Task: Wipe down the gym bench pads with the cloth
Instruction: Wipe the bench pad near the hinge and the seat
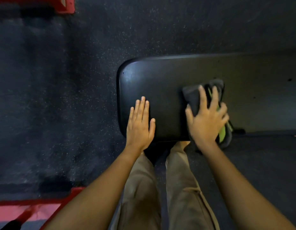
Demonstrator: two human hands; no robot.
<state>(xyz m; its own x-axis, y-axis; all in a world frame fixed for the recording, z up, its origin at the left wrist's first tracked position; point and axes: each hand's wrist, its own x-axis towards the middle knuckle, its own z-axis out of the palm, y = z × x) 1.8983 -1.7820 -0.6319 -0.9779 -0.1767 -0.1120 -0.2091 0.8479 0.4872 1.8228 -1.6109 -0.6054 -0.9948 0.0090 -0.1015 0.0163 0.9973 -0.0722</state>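
Left grip (139, 125) rests flat, released, on the black vinyl gym bench pad's (160, 80) near edge; right grip (205, 123), fingers spread and unclenched, presses a crumpled grey-and-green cloth (192, 95) there.

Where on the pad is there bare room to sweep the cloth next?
Bare bench pad lies between its rounded end and the cloth, past the fingertips of the left hand, and right of the cloth. Crowded: the near edge, where the left hand lies flat and the right hand presses the cloth.

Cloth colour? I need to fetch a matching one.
The cloth is dark grey with lime-green parts, seen in the head view under the right hand.
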